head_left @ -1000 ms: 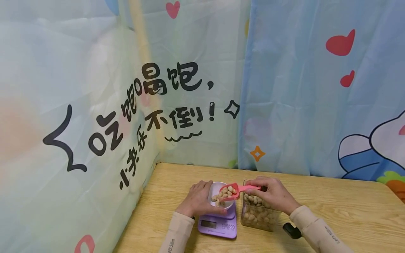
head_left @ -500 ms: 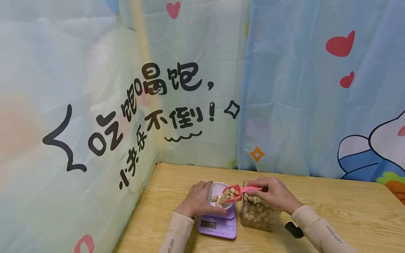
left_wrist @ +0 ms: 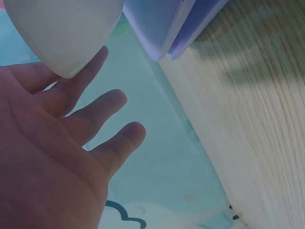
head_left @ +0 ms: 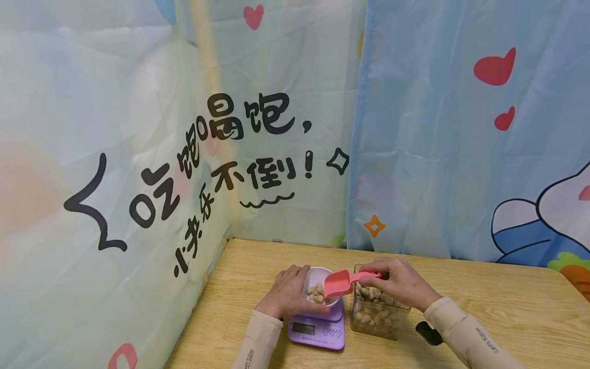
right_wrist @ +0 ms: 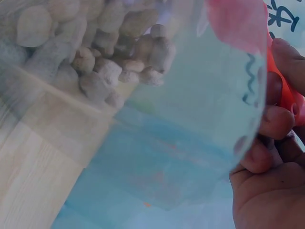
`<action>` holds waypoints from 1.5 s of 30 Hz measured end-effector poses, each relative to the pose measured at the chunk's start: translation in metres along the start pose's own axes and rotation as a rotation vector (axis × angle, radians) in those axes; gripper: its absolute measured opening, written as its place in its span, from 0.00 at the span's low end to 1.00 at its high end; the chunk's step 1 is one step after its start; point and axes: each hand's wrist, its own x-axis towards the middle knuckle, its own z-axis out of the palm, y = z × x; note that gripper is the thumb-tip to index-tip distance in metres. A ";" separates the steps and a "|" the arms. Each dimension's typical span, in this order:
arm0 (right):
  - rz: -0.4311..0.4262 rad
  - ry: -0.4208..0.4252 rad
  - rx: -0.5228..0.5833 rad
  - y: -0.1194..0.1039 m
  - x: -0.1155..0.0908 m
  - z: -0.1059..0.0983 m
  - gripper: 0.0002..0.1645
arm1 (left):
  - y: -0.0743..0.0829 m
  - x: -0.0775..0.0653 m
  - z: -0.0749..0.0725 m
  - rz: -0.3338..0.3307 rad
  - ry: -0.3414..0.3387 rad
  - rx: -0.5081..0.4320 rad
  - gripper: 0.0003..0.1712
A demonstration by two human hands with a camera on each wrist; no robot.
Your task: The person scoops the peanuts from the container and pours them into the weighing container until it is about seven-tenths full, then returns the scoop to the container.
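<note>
My left hand (head_left: 291, 293) holds a white bowl (head_left: 319, 274) over a purple kitchen scale (head_left: 318, 335); thumb at the near side, fingers at the far side. In the left wrist view several fingers (left_wrist: 119, 143) spread apart beneath the bowl (left_wrist: 66, 33). Shelled-looking or whole, the peanuts (head_left: 316, 294) in the bowl are too small to tell. With thumb and fingertips, my right hand (head_left: 405, 286) pinches the handle of a pinkish-red scoop (head_left: 338, 285). Its scoop end is empty and tilts over the bowl's right side.
Right of the scale stands a transparent container (head_left: 375, 325) of peanuts, under my right hand. A small black object (head_left: 428, 333) is by the right sleeve. Printed curtains (head_left: 286, 215) border the wooden table (head_left: 498, 307) at the left and back.
Peanuts that filled the scoop have tipped out, and the pile in the bowl has grown. The scoop has tilted down toward the bowl. The left hand stays in place.
</note>
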 end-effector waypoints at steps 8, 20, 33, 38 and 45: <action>0.003 0.055 0.014 -0.006 -0.002 -0.007 0.16 | -0.001 0.000 0.000 0.016 0.006 0.001 0.72; 0.052 0.199 -0.028 0.001 -0.028 -0.048 0.18 | 0.001 -0.002 0.002 0.028 -0.002 0.017 0.72; -0.044 0.045 -0.323 0.004 -0.037 -0.078 0.14 | 0.003 -0.001 -0.002 0.022 0.001 0.026 0.72; -0.023 -0.021 -0.303 0.009 -0.036 -0.061 0.15 | 0.004 0.000 0.001 0.041 0.027 0.045 0.77; 0.002 -0.061 -0.315 0.009 -0.029 -0.049 0.15 | 0.040 0.017 -0.003 0.116 0.009 0.094 0.77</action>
